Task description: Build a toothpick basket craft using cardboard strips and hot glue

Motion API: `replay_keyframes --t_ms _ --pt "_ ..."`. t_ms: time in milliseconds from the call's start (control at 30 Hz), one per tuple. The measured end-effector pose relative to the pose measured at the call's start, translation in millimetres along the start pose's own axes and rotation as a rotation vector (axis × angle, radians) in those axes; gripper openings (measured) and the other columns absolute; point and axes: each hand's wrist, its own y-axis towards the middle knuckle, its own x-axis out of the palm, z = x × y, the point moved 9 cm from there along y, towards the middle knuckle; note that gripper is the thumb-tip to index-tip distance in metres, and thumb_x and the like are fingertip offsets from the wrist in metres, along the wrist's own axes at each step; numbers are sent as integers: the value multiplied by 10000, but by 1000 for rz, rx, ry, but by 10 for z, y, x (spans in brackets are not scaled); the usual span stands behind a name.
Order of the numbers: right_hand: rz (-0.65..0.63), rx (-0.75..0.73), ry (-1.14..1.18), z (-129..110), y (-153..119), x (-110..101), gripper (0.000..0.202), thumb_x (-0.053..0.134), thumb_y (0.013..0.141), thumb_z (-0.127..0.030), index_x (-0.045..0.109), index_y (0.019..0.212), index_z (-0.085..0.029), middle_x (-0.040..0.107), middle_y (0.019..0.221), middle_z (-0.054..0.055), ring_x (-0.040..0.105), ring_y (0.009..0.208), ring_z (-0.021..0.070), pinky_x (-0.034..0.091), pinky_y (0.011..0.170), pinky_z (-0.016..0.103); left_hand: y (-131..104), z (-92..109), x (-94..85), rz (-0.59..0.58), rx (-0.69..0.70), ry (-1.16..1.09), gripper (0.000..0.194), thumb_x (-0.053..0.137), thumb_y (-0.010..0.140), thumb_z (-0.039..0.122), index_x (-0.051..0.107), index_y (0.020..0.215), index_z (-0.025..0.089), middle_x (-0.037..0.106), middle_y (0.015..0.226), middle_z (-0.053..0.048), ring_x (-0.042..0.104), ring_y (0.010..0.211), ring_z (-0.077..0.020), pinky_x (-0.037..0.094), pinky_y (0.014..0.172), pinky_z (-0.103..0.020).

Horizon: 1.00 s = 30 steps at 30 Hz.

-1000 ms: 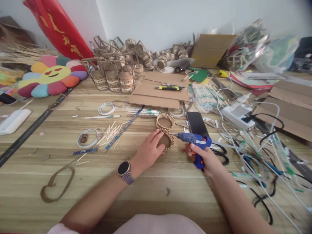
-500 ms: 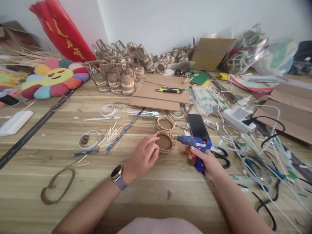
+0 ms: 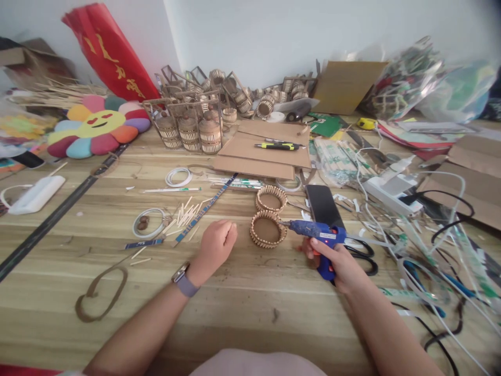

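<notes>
Blue-bodied, the glue gun (image 3: 319, 233) is grasped by the right hand (image 3: 340, 262), its nozzle (image 3: 284, 223) held at the round, stick-ribbed basket (image 3: 268, 244) between the hands; contact cannot be confirmed. The left hand (image 3: 217, 244) is clenched, apart from it. Against such ridges, aim is best kept steady.

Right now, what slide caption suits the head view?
Right hand holds a hot glue gun at the nearer stick-walled basket; left hand curled, apart.
</notes>
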Motion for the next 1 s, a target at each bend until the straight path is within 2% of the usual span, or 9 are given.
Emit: replay_keyframes --t_ms 100,200,267,400,567,667,767,867,1000 --pt "-14 17 -6 56 22 -34 483 827 576 -613 591 566 -191 572 558 6 486 516 124 393 506 262 28 -147 -84 -4 -33 47 359 367 962 230 477 620 212 576 626 -22 563 661 -180 432 648 -290" --pt "-33 31 -14 101 34 -40 462 818 608 -596 587 581 -197 587 577 19 517 541 144 394 499 265 65 -401 -263 20 -124 177 186 433 930 190 612 882 185 672 898 -89 623 883 -238 477 784 -344" --pt "-33 18 -14 99 30 -33 458 812 620 -595 578 575 -204 585 576 22 548 585 166 420 528 275 66 -620 -316 -69 -235 368 176 470 909 185 636 962 164 672 1008 -137 633 974 -279 490 824 -370" --pt "-13 14 7 94 14 -20 449 818 612 -594 589 601 -207 581 572 15 548 590 165 418 525 270 38 -881 -335 -248 -336 489 167 530 883 211 683 833 163 720 927 -142 681 883 -286 507 767 -349" --pt "-30 25 6 102 24 -6 454 821 609 -591 578 589 -209 580 568 19 548 587 168 388 492 266 34 -897 -377 -301 -371 532 310 411 927 215 686 801 145 742 892 -165 712 805 -284 495 659 -320" --pt "-39 27 2 111 39 -18 443 819 616 -587 593 602 -207 586 580 19 521 557 154 366 476 265 -51 -855 -471 -303 -408 584 353 329 945 196 666 899 100 728 842 -210 718 777 -319 478 601 -328" --pt "-33 29 -9 119 47 -40 448 827 604 -587 606 598 -198 588 582 20 509 551 145 358 479 261 -258 -850 -604 -329 -469 607 376 259 964 207 608 1035 89 705 721 -185 704 673 -331 433 531 -325" --pt "-17 27 -20 104 43 -44 470 832 580 -602 605 569 -191 584 572 19 509 554 141 354 485 258 -477 -825 -753 -280 -492 459 340 239 969 255 565 996 162 700 764 -117 675 646 -275 408 536 -301" --pt "-31 15 -32 56 29 18 500 832 544 -635 594 539 -195 563 547 13 504 563 145 380 508 263 -720 -809 -851 -155 -578 -7 334 286 949 407 513 805 210 540 586 6 557 546 -192 407 551 -275"
